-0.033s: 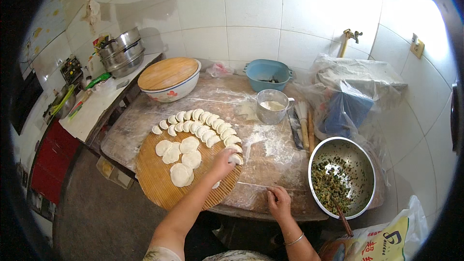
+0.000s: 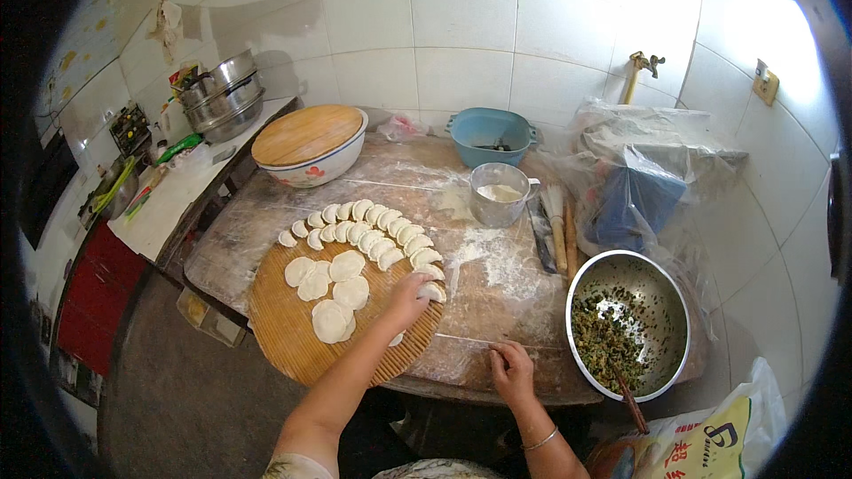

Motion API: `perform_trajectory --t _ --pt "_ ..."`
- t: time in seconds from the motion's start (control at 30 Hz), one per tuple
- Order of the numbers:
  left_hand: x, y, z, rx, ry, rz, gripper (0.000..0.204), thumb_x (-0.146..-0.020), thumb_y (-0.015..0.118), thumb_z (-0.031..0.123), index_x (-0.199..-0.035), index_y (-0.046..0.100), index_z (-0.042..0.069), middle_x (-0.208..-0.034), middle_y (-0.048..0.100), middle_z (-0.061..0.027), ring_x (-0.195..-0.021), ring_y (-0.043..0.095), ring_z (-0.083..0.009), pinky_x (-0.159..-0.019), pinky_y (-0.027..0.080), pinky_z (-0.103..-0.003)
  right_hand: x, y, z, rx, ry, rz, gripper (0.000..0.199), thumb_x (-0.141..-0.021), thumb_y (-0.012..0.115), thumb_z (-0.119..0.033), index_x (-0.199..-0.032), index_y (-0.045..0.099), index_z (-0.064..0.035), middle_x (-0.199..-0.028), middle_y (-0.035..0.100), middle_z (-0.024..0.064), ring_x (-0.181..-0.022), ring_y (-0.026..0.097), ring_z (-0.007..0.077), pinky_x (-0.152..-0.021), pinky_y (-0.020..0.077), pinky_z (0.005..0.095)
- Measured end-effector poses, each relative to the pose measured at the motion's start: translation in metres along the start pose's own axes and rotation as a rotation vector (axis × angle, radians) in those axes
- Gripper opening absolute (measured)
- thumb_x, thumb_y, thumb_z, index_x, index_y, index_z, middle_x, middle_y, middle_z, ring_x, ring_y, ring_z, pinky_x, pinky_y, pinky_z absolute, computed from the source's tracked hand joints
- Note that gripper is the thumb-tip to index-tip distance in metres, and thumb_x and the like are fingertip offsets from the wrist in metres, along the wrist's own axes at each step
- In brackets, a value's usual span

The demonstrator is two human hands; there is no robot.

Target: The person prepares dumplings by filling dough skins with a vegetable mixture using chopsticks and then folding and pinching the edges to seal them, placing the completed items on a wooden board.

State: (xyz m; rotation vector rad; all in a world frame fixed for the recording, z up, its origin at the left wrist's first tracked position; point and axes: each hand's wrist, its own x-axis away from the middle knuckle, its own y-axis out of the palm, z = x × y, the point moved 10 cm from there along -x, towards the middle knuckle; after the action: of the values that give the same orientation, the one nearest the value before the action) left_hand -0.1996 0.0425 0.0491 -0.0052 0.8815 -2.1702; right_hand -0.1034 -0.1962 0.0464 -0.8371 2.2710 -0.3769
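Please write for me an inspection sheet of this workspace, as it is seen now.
Surface: worn brown wooden table, dusted with white powder.
Job's things: white crescent-shaped dumplings and flat round dough wrappers on a round ribbed wood-coloured board; shiny round metal bowl of chopped green-brown filling.
Clutter: blue plastic basin, clear handled cup.
Hands: bare left hand at a dumpling; bare right hand at the table's front edge.
Cables: nothing clearly seen.
Surroundings: white tiled walls, brass-coloured tap.

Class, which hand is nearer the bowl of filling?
Right. The right hand is left of the bowl; the left hand is farther left, at a dumpling.
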Motion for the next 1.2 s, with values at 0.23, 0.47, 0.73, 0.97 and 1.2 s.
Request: perform_trajectory --t 0.23,0.47,0.73,0.97,1.2 --pt "0.009 -0.027 0.008 -0.255 0.097 0.128 0.023 -0.077 0.060 0.008 -0.099 0.062 0.002 -0.103 0.062 -0.0161 -0.094 0.059 -0.0315 -0.084 0.046 -0.038 0.002 0.001 -0.008 0.008 -0.106 0.045 0.007 -0.081 0.061 -0.004 -0.085 0.063 0.0025 -0.083 0.061 0.0152 -0.072 0.060 0.0284 -0.061 0.0477 0.0347" --pt "0.056 -0.059 -0.049 -0.380 -0.368 -0.188 0.019 -0.076 0.061 0.023 -0.084 0.065 0.007 -0.084 0.066 -0.0130 -0.080 0.063 -0.0296 -0.070 0.049 -0.040 0.007 0.007 -0.017 0.122 -0.189 -0.006 0.006 -0.080 0.062 -0.004 -0.082 0.063 0.0014 -0.079 0.060 0.0155 -0.071 0.059 0.0309 -0.060 0.0476 0.0364" --pt "0.055 -0.055 -0.066 -0.233 -0.292 -0.113 0.014 -0.072 0.056 0.007 -0.078 0.062 -0.004 -0.074 0.063 -0.0203 -0.072 0.061 -0.0336 -0.066 0.048 -0.042 0.010 0.009 -0.011 0.054 -0.163 0.004 0.008 -0.076 0.066 -0.006 -0.082 0.063 0.0000 -0.079 0.060 0.0151 -0.075 0.058 0.0339 -0.067 0.0479 0.0405" --pt "0.062 -0.052 -0.036 -0.374 -0.236 -0.123 0.023 -0.070 0.068 0.015 -0.085 0.064 -0.002 -0.080 0.065 -0.0190 -0.072 0.063 -0.0311 -0.067 0.050 -0.040 0.010 0.005 0.005 -0.058 0.005 -0.067 0.011 -0.082 0.062 -0.007 -0.089 0.063 0.0027 -0.087 0.062 0.0161 -0.078 0.060 0.0302 -0.066 0.0487 0.0369" --pt "0.060 -0.039 0.055 0.120 0.005 0.070 0.008 -0.075 0.062 0.009 -0.078 0.060 0.002 -0.078 0.063 -0.0067 -0.067 0.061 -0.0201 -0.062 0.048 -0.033 0.019 -0.073 -0.087 0.047 -0.242 -0.055 0.015 -0.082 0.058 -0.003 -0.096 0.060 0.0029 -0.095 0.060 0.0188 -0.086 0.059 0.0361 -0.074 0.0498 0.0407"
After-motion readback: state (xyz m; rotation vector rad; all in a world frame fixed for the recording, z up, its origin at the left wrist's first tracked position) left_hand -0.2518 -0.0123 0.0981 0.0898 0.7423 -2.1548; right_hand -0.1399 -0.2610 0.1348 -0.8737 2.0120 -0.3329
